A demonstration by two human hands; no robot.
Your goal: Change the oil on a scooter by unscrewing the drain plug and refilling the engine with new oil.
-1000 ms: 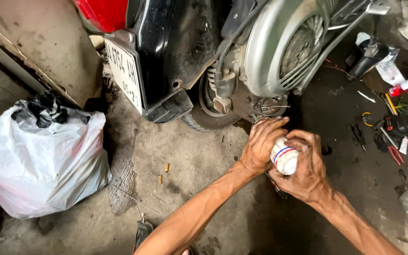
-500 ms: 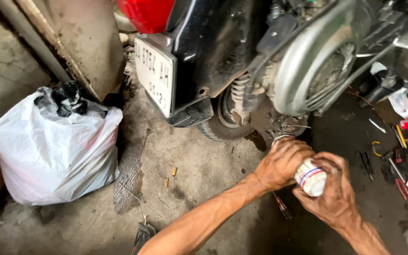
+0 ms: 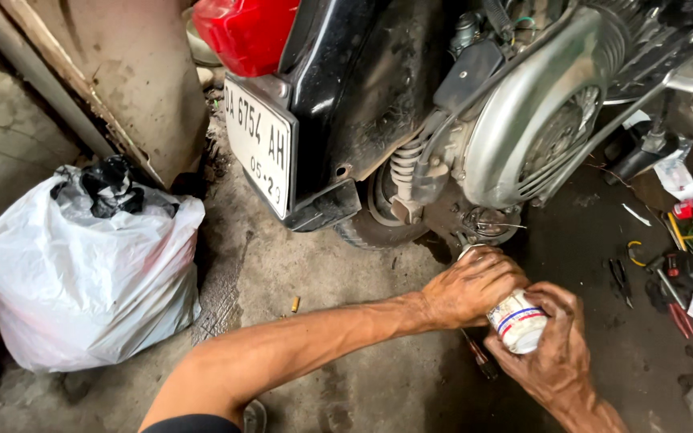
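Both my hands grip one small white tin (image 3: pixel 516 322) with red and blue bands, low on the right of the head view. My left hand (image 3: pixel 468 286) is wrapped over its upper end. My right hand (image 3: pixel 553 350) cups it from below and the right. The tin sits just under the grey engine cover (image 3: pixel 532 120) of a black scooter and next to its rear wheel (image 3: pixel 378 224). Most of the tin is hidden by my fingers.
A tied white plastic bag (image 3: pixel 90 277) stands on the concrete floor at the left. The scooter's red tail light (image 3: pixel 244 34) and white number plate (image 3: pixel 257 144) are at top centre. Several hand tools (image 3: pixel 679 285) lie scattered at the right. A screwdriver (image 3: pixel 477 355) lies below my hands.
The view has swung down and left, so the scooter and the bag sit further right and lower. Both hands have kept hold of the tin and moved slightly right in the frame.
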